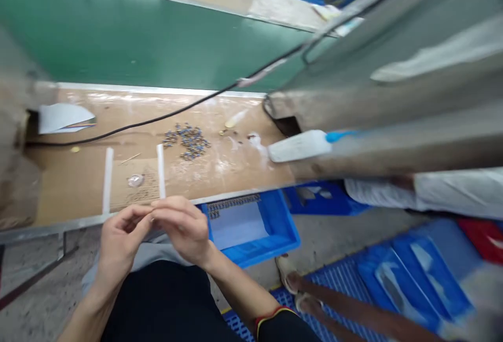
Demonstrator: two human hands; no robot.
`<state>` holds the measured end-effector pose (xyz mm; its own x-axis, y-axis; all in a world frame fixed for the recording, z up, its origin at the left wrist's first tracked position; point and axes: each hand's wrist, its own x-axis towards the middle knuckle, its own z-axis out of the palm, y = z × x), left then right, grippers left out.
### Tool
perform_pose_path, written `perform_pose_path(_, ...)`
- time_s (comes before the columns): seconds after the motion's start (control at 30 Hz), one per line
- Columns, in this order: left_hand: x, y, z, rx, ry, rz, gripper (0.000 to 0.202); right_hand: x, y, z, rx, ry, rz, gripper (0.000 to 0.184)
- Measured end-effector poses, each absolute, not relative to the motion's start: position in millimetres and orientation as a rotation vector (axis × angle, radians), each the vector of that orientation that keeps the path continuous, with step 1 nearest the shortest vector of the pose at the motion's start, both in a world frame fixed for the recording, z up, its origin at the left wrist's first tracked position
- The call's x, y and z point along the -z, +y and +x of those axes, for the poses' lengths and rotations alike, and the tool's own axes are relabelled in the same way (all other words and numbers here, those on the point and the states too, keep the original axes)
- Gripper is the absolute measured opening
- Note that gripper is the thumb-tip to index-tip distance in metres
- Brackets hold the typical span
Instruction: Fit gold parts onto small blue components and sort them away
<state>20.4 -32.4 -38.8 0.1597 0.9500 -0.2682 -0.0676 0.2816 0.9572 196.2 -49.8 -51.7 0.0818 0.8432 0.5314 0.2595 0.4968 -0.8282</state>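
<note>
My left hand (121, 240) and my right hand (183, 227) meet fingertip to fingertip just off the front edge of the workbench. Both are closed in a pinch, and whatever lies between the fingertips is too small and covered to make out. Beyond them on the brown bench top (220, 174) is a loose pile of small brass-coloured and blue parts (188, 142). Closer to my left hand are a small clear round piece (135, 180) and a thin stick (130, 158), between two white tape strips.
A blue bin (281, 227) below the bench edge holds rows of small parts on a white sheet. A black cable (157, 118) crosses the bench. At right are a white bottle (301, 145) and a large metal casing (393, 117). Another person's legs (334, 300) show lower right.
</note>
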Motion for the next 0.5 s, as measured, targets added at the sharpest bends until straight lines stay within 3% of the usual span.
perform_pose_path(0.1,54,-32,27,-0.810,1.071,0.925,0.025,70,-64,205,-0.424,-1.519,-1.038,0.026)
perform_pose_path(0.33,69,-37,55,-0.323,0.855,1.064,0.042,86,-129,255,-0.538,-1.081,-1.518,0.016)
perform_pose_path(0.5,74,-36,48,-0.280,0.891,1.160,0.044,170,-153,346,-0.622,-0.557,-1.963,0.027)
